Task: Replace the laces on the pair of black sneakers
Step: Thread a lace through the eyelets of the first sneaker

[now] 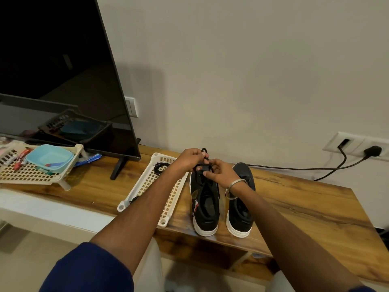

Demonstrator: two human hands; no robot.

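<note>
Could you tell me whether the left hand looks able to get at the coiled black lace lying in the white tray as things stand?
Probably yes: the coiled lace lies uncovered in the white tray, just beside the left hand. But that hand is pinching the lace at the left sneaker, so it must let go first.

View: your single head-worn wide-angle camera.
Facing: forward and down, toward the wall.
Range: close above the table [305, 199], both forearms reaching in from the lower edge.
</note>
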